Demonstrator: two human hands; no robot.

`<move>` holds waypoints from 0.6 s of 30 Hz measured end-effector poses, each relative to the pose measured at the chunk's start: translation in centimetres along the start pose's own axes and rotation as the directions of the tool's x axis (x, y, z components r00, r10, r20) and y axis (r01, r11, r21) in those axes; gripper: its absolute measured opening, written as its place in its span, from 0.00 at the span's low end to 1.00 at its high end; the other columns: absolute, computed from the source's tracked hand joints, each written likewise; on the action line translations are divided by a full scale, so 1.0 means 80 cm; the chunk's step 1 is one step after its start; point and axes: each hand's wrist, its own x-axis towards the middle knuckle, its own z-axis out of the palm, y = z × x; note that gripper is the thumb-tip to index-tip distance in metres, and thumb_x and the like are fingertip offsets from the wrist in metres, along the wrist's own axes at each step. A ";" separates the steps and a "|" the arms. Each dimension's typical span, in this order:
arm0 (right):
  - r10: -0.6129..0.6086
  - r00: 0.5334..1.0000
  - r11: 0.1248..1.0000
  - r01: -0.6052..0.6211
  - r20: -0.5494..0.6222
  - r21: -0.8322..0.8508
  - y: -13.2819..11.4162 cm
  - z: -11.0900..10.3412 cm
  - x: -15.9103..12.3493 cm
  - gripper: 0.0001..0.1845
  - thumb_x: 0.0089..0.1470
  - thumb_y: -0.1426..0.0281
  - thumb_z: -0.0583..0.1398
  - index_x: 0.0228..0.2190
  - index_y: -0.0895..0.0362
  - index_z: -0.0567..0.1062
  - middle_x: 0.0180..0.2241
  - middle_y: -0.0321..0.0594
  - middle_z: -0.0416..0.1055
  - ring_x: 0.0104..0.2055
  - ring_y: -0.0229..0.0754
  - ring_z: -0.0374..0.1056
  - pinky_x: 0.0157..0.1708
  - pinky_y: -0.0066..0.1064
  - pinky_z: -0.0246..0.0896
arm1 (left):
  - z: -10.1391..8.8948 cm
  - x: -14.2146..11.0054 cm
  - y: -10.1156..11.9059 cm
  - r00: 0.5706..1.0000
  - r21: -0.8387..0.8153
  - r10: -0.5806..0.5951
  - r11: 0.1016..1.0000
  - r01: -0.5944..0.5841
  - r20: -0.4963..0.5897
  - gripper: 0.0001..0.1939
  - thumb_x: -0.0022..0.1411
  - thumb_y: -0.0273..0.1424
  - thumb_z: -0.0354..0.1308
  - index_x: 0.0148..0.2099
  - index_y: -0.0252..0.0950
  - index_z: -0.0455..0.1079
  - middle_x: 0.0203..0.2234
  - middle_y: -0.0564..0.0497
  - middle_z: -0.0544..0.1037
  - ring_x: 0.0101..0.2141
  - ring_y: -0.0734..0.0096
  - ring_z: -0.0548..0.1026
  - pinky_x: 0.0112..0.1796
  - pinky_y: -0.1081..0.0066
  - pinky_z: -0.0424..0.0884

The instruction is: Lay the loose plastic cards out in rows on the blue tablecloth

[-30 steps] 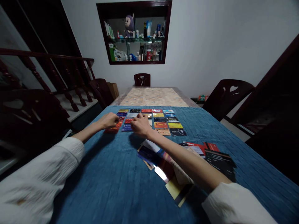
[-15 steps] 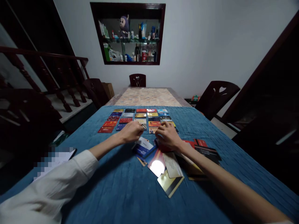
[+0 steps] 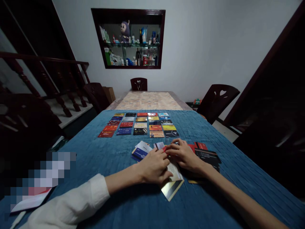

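My left hand is over the loose pile of plastic cards, its fingers curled. My right hand reaches in from the other side, fingers bent, and the fingertips of both hands meet at a red card, mostly hidden by them. Under and around the hands lie a blue card, a pale card with print, a gold card with a dark stripe and a black card. Beyond the hands, other cards lie in neat columns, among them a black card with a white emblem and an orange VIP card.
A blue cloth covers the near part of the table. At the left lies a blurred-out flat object with a white cable. Chairs stand around the table, and a wall cabinet is at the back.
Both hands have drawn back from the card columns to the loose pile, the left one also moving right. The black emblem card and the nearest cards of the columns now show uncovered.
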 end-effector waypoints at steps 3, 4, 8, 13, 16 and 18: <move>-0.008 1.000 1.000 0.008 0.031 -0.020 0.002 -0.001 -0.007 0.20 0.57 0.74 0.56 0.48 0.45 0.77 0.54 0.40 0.72 0.55 0.52 0.57 0.50 0.48 0.53 | 0.011 0.002 0.008 1.000 -0.010 -0.004 1.000 0.004 -0.003 0.19 0.58 0.47 0.63 0.40 0.34 0.72 0.37 0.40 0.77 0.45 0.50 0.73 0.43 0.56 0.66; -0.009 0.999 1.000 0.010 0.036 -0.028 0.002 -0.002 -0.008 0.20 0.57 0.74 0.57 0.49 0.45 0.78 0.55 0.40 0.72 0.55 0.52 0.57 0.51 0.49 0.53 | 0.014 0.003 0.009 1.000 -0.013 -0.011 1.000 0.011 0.000 0.20 0.58 0.47 0.63 0.41 0.35 0.72 0.38 0.40 0.76 0.46 0.50 0.72 0.44 0.55 0.66; 0.002 1.000 0.998 0.000 0.031 -0.067 -0.001 -0.010 -0.014 0.16 0.60 0.69 0.57 0.47 0.44 0.78 0.55 0.42 0.71 0.56 0.52 0.57 0.52 0.49 0.54 | 0.012 0.002 0.007 0.999 -0.020 -0.046 0.999 0.047 0.024 0.18 0.59 0.44 0.62 0.43 0.35 0.70 0.41 0.39 0.75 0.46 0.49 0.72 0.43 0.54 0.66; -0.005 1.000 0.997 0.006 0.010 -0.079 -0.003 -0.018 -0.019 0.12 0.60 0.66 0.57 0.43 0.50 0.79 0.52 0.46 0.72 0.56 0.53 0.58 0.53 0.50 0.55 | -0.001 -0.003 0.000 0.993 0.027 -0.090 0.996 0.089 0.073 0.13 0.61 0.38 0.58 0.44 0.34 0.69 0.41 0.39 0.75 0.43 0.51 0.72 0.41 0.56 0.65; 0.011 1.000 0.998 -0.011 0.003 -0.065 -0.004 -0.020 -0.021 0.12 0.59 0.66 0.59 0.44 0.51 0.78 0.51 0.47 0.73 0.56 0.53 0.58 0.54 0.51 0.55 | -0.003 -0.006 -0.005 0.989 0.027 -0.102 0.995 0.100 0.109 0.10 0.63 0.34 0.55 0.44 0.35 0.69 0.41 0.40 0.75 0.41 0.53 0.73 0.40 0.57 0.65; 0.014 1.000 1.000 -0.014 0.005 -0.026 -0.006 -0.022 -0.021 0.16 0.59 0.67 0.58 0.49 0.50 0.76 0.52 0.47 0.72 0.56 0.53 0.58 0.54 0.52 0.55 | -0.001 -0.006 -0.007 0.988 0.016 -0.099 0.995 0.098 0.115 0.10 0.64 0.33 0.54 0.45 0.35 0.69 0.41 0.40 0.75 0.42 0.54 0.73 0.39 0.58 0.65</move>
